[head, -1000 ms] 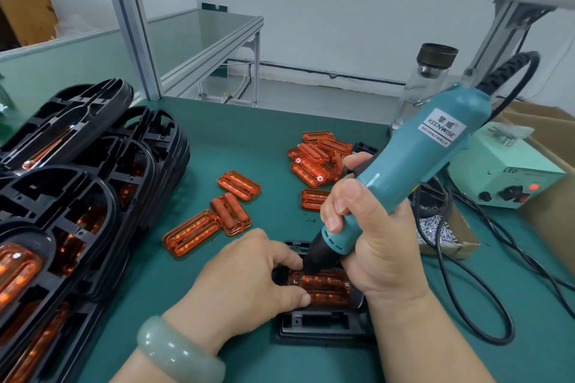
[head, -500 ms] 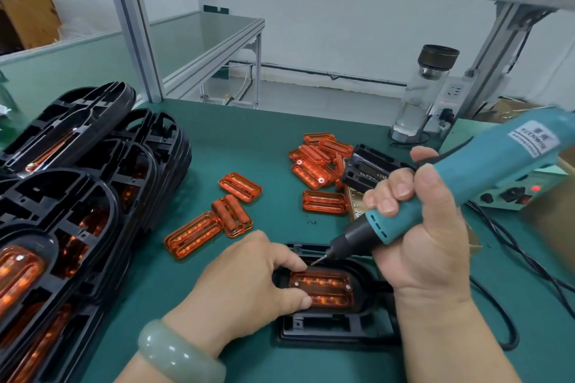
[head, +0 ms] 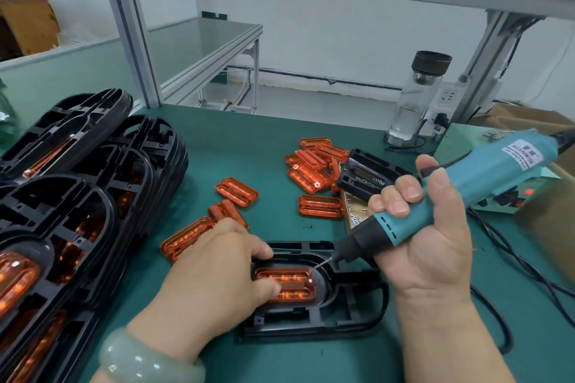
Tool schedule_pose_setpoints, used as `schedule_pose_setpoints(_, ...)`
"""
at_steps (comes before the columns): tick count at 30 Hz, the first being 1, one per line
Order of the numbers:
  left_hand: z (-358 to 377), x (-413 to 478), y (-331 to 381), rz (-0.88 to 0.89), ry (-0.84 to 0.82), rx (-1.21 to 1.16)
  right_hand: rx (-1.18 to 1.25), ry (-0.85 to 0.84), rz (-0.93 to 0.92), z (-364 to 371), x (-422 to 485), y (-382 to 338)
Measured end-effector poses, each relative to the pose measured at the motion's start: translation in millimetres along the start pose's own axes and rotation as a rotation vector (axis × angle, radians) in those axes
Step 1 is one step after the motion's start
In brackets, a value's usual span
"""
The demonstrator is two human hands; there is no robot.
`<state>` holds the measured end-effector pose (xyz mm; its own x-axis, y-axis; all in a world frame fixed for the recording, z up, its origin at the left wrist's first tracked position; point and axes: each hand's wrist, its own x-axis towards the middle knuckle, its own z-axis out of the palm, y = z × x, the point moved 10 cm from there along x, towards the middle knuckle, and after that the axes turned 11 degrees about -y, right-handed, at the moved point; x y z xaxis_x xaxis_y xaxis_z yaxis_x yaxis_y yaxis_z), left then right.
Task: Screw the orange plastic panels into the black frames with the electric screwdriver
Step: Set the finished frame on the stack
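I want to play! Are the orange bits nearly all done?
Not yet. Done: the stacked frames at left hold orange panels. In hand: the left hand holds a frame and its panel; the right hand aims the screwdriver at the corner. Left: loose panels.

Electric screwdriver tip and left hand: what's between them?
Head view: only the orange panel, seated in the black frame the left hand holds.

left grip (head: 217, 274): palm down, fingers seemingly bent | right grip (head: 432, 242): curled, palm showing
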<state>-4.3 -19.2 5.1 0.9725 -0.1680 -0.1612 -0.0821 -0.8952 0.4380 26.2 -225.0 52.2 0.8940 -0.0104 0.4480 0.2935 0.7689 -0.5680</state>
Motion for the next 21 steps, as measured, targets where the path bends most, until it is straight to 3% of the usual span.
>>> schedule_pose_setpoints(3,-5.5,4.7,24.8,0.116,0.063,-0.024,0.001,0.021,-0.013,-3.5,0.4,-3.1)
schedule_pose_setpoints(6,6.1,12.8,48.0,0.204,0.013,0.029,0.003,0.058,-0.023,-10.3,0.3,-6.4)
schedule_pose_setpoints(13,10.3,16.3,43.6,0.169,-0.017,0.017,0.097,0.140,-0.014,-26.9,0.1,-9.8)
schedule_pose_setpoints(21,-41.2,-9.8,25.9,0.098,0.291,-0.015,0.139,0.117,-0.017,-23.3,1.3,-14.4)
